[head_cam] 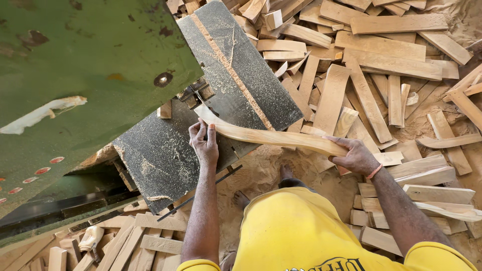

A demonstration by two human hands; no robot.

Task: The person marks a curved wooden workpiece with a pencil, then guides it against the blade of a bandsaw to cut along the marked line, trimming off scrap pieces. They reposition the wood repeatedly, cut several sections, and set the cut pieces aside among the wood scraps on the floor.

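Machinery fills the 9-to-12 o'clock part of the view: a green saw housing (pixel 90 65), chipped and dusty, over a dark steel bench (pixel 236 65) streaked with sawdust. Heaps of cut wood offcuts (pixel 381 65) cover the floor from 12 to 4 o'clock, with more slats (pixel 135 246) at 7 o'clock, and loose sawdust (pixel 261 170) lies under the person's bare feet.

At centre, a long curved wood strip (pixel 273 136) lies across the bench edge, one end at the blade guide (pixel 196 93), the other reaching toward 3 o'clock. The left hand (pixel 205 143) presses its fingers down flat on the near end; the right hand (pixel 355 155) wraps its fingers around the far end.

Judging by this, shaping looks partly done: the strip already has its curve, but it is not clear of the blade, so some cutting appears left. The offcuts crowd the right elbow and the standing room.
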